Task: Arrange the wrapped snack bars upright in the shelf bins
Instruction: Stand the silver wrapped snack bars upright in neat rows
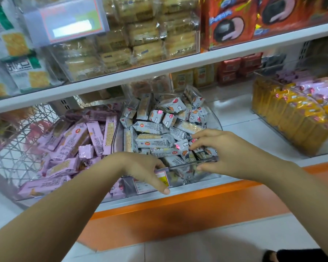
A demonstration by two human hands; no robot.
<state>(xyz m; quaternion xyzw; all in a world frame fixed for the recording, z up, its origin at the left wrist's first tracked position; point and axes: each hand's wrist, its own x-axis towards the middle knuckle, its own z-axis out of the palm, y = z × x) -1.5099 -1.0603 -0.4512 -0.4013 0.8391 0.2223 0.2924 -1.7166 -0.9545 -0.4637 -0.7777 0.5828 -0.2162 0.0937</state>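
A clear plastic bin (215, 121) on the lower shelf holds a loose heap of several grey-wrapped snack bars (155, 142), most lying flat or tilted. Left of it, a second clear bin (25, 197) holds several pink-wrapped bars (72, 140), also lying jumbled. My left hand (144, 169) grips the grey bin's front rim beside its yellow price tag, thumb down over the front. My right hand (222, 150) reaches into the grey bin's front right corner, where its fingertips pinch the end of a grey bar (184, 146) while the thumb rests on the rim.
A white wire basket (17, 138) stands at the far left. A clear bin of yellow and pink bars (292, 114) stands at the right. The upper shelf (159, 70) hangs over the bins and carries biscuit packs and red boxes. An orange edge strip (178, 214) runs along the shelf front.
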